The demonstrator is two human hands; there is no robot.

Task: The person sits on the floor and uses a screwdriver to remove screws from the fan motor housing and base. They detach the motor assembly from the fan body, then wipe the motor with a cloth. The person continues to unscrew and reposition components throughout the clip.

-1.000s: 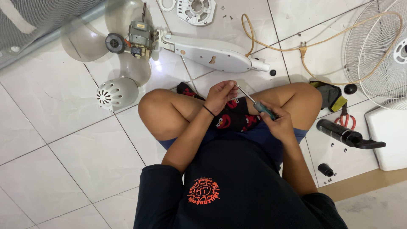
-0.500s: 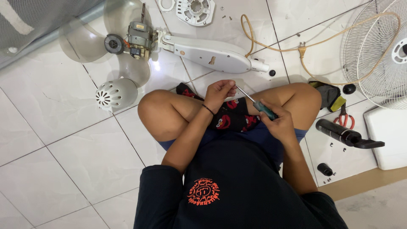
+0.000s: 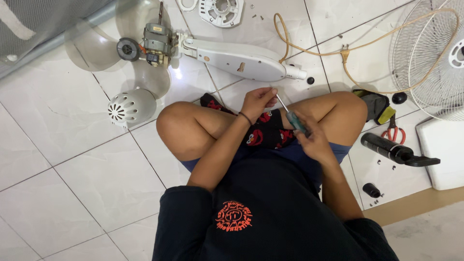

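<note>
I sit cross-legged on a white tiled floor. My right hand (image 3: 314,137) grips a screwdriver (image 3: 291,117) with a teal handle, its metal shaft pointing up and left. My left hand (image 3: 257,101) is curled at the shaft's tip, fingers pinched around something too small to make out. Both hands hover over my lap, just in front of a white fan neck housing (image 3: 241,60) lying on the floor.
A fan motor (image 3: 154,41) with translucent blades (image 3: 104,48) lies upper left, a white vented motor cap (image 3: 129,107) below it. A wire fan guard (image 3: 432,58) and tan cord (image 3: 338,48) are at right, with red-handled scissors (image 3: 394,131), a black tool (image 3: 394,151) and a white box (image 3: 442,152).
My hands and the screwdriver have stayed almost in place; the left fingers shifted slightly at the shaft tip.
</note>
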